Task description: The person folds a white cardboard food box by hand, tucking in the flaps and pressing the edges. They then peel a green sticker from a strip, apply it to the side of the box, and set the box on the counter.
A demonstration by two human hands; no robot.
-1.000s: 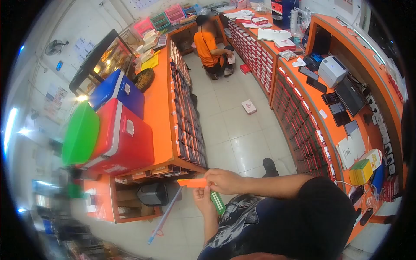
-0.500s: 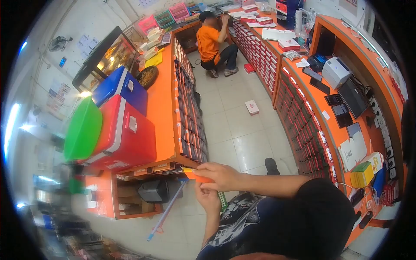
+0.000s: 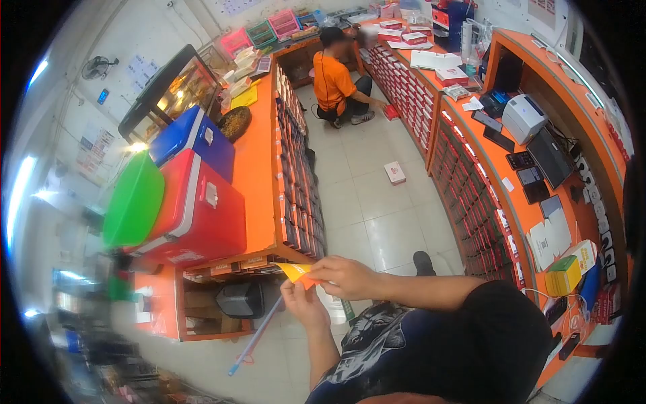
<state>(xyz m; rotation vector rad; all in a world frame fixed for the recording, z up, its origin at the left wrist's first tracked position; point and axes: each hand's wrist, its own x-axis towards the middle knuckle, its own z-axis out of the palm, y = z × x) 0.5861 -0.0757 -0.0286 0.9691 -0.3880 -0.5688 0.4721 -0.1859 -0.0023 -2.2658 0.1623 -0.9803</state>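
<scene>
A yellow-and-orange folded piece [image 3: 293,271], thin like paper or card, is held out in front of my body. My left hand [image 3: 304,306] pinches its lower edge from below. From the right, my right hand [image 3: 346,277] grips the orange end, its fingers bent over it. Both hands are close together, almost touching. Just behind and below them shows a white item with a green edge [image 3: 344,308], partly covered by my hand and shirt; I cannot make out what it is.
Left stands an orange counter [image 3: 259,161] with a red cooler [image 3: 208,209] and a blue cooler [image 3: 212,145]. A crouching co-worker [image 3: 334,81] in orange is down the aisle. A white box [image 3: 395,173] lies on the floor. A pole [image 3: 254,340] leans by the counter end.
My hands have shifted apart slightly, and more of the yellow piece shows. The co-worker has lowered an arm to the red box on the floor.
</scene>
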